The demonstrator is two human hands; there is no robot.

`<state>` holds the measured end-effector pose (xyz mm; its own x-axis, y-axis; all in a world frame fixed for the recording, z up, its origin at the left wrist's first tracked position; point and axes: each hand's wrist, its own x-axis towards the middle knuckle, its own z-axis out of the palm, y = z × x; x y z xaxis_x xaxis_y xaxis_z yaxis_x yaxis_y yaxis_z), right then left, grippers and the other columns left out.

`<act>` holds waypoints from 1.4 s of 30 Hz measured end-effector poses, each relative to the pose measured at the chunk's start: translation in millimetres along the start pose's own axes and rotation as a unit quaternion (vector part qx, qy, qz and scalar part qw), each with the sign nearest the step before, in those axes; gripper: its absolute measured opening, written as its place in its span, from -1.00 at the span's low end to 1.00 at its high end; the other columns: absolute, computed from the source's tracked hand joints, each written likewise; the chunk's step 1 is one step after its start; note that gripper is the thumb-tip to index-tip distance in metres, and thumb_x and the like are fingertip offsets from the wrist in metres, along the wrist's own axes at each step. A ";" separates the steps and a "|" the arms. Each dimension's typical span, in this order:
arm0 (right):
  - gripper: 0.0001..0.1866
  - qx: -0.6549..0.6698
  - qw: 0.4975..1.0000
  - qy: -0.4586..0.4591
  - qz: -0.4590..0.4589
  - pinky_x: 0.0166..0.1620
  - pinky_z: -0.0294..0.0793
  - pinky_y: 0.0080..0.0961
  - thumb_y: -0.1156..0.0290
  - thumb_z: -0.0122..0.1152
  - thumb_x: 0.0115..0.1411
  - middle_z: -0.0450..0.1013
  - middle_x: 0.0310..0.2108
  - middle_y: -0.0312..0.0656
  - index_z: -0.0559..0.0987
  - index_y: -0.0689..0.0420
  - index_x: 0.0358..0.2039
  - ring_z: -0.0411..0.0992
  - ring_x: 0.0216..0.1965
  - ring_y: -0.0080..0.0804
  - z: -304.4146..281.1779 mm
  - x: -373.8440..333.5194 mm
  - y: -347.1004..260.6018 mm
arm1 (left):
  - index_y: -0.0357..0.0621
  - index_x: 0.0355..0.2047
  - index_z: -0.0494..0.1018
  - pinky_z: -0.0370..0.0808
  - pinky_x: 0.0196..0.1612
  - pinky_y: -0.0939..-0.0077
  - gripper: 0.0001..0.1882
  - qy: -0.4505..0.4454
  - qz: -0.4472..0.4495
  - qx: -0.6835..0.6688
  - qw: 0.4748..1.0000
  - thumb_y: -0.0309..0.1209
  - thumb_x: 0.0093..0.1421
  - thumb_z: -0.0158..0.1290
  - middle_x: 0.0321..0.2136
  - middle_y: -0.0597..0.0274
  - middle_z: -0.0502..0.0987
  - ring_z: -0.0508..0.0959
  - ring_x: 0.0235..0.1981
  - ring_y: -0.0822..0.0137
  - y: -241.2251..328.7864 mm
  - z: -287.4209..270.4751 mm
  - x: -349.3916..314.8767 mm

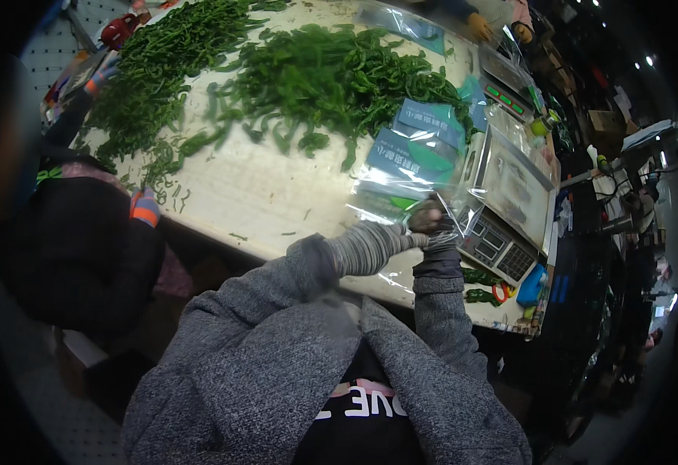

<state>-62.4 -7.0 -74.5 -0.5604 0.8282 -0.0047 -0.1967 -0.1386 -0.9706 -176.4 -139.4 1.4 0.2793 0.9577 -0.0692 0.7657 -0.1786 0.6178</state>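
Observation:
My left hand [371,247], in a grey striped knit glove, reaches right across to my other hand. Its fingers look closed, and what lies in them is hidden. My right hand [431,218], in a darker glove, is closed on the crinkled edge of a clear plastic bag [445,208]. Both hands meet at the table's near edge, left of a digital scale [493,246]. Just beyond them lie clear bags with blue printed labels [402,153], overlapping on the tabletop. A heap of green peppers [316,74] spreads behind these bags.
Another pepper pile [165,66] covers the far left of the white table [261,194]. A co-worker's orange-and-grey gloved hand [144,208] rests at the left edge. A second scale [505,81] stands at the far right. Scissors with red handles [502,293] lie beside a blue bottle [532,285].

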 end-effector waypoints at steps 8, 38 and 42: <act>-0.56 -0.389 0.921 0.005 0.010 -0.20 0.34 -0.50 0.34 0.09 0.03 0.30 -0.23 -0.19 0.28 0.19 -0.08 0.31 -0.25 -0.45 -24.3 25.4 19.3 | 0.19 -0.04 0.29 0.44 -0.49 0.54 -0.52 0.258 0.069 0.089 0.960 -0.51 0.00 -0.04 -0.13 0.01 0.33 0.46 -0.50 0.26 28.6 2.7 -2.4; -0.68 -0.137 0.880 -0.433 0.143 -0.07 0.36 -0.42 0.29 0.09 0.04 0.42 -0.24 -0.05 0.46 0.12 -0.18 0.38 -0.19 -0.32 71.9 33.6 -13.1 | -0.23 0.05 0.13 0.37 -0.62 0.46 -0.46 0.373 -0.434 0.232 0.787 -0.48 -0.02 -0.14 0.07 -0.04 0.16 0.41 -0.67 0.25 -28.0 10.9 -154.4; -0.19 -0.783 0.514 -0.350 0.033 0.08 0.12 -0.12 -0.03 0.10 -0.09 -0.03 0.13 0.04 0.06 0.02 0.13 -0.02 0.14 -0.01 29.6 44.9 25.2 | -0.21 0.08 0.09 0.38 -0.62 0.43 -0.44 0.399 -0.463 0.202 0.765 -0.44 0.00 -0.17 0.09 -0.02 0.13 0.43 -0.67 0.22 -30.3 15.6 -151.1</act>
<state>-116.3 10.6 -92.1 -0.7839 0.3756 -0.4943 0.4222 0.9063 0.0192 -232.7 -282.3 -19.0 -0.8109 0.5197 0.2689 0.5827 0.7593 0.2897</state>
